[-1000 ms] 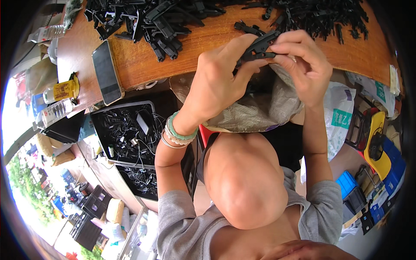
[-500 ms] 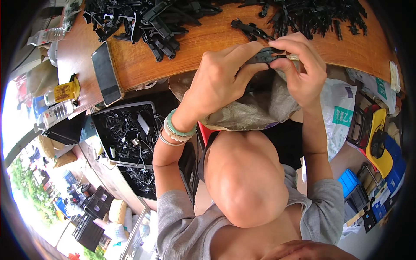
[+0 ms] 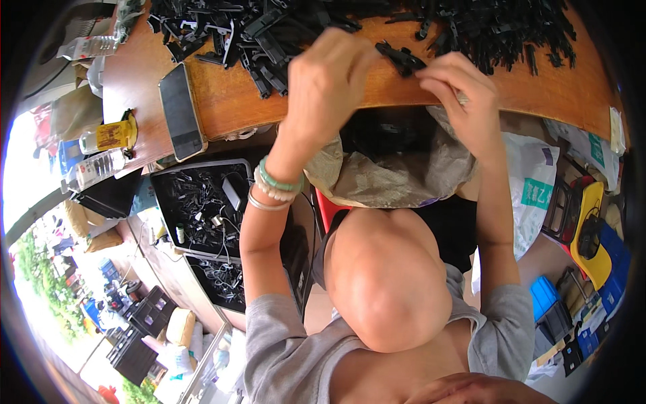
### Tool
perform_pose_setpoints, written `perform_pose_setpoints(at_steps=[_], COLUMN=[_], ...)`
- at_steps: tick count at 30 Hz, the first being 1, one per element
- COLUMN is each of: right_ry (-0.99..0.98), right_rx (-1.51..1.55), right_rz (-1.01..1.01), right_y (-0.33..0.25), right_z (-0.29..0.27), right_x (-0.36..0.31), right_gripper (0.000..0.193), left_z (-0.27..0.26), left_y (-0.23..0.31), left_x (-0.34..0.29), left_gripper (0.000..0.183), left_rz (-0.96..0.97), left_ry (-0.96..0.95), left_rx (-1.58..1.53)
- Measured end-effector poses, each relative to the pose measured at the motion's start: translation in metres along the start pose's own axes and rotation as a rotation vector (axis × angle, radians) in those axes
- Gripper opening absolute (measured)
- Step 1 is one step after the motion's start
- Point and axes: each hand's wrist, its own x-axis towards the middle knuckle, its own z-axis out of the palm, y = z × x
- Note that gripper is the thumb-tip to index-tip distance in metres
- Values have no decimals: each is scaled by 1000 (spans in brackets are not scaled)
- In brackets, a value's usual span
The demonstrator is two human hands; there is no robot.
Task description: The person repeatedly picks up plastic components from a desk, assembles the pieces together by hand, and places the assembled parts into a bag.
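My left hand, smeared by motion, is raised over the table's front edge beside the left pile of black plastic pieces. Its fingers point away from me, and whether they hold anything does not show. My right hand is at the table edge with thumb and fingers drawn together. Whatever is in that pinch is hidden. Just beyond its fingertips, a separate black plastic piece lies on the wood. Below both hands, an open beige woven sack hangs at the table edge, with dark things inside it.
More black pieces are heaped at the far right of the wooden table. A phone lies on the left. Black trays of small parts and cables stand lower left. White plastic bags and a yellow stool are on the right.
The dark piece that both hands held between them is no longer visible there. My left hand has moved up and away from the right, uncovering the sack's mouth. My right hand stays near the edge.
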Motion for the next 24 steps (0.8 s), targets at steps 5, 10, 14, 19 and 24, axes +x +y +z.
perform_pose_setpoints(at_steps=[5,10,14,19,24], right_ry=[62,81,214,-28,37], right_rx=[-522,-545,-158,354,193], right_rz=[-56,-54,148,60,60], right_y=[5,8,1,-3,-20], right_z=[28,34,22,4,7], right_x=[23,26,16,12,8], right_gripper=[12,13,21,21,18], left_z=[-11,-20,-25,0,-16], left_y=[-16,-22,10,14,21], left_x=[45,55,35,5,3], left_gripper=[14,25,35,24,23], left_rz=[45,7,91,-311,-702], left_ry=[16,-191,40,-150,-361], left_rx=[638,642,328,-577,-756])
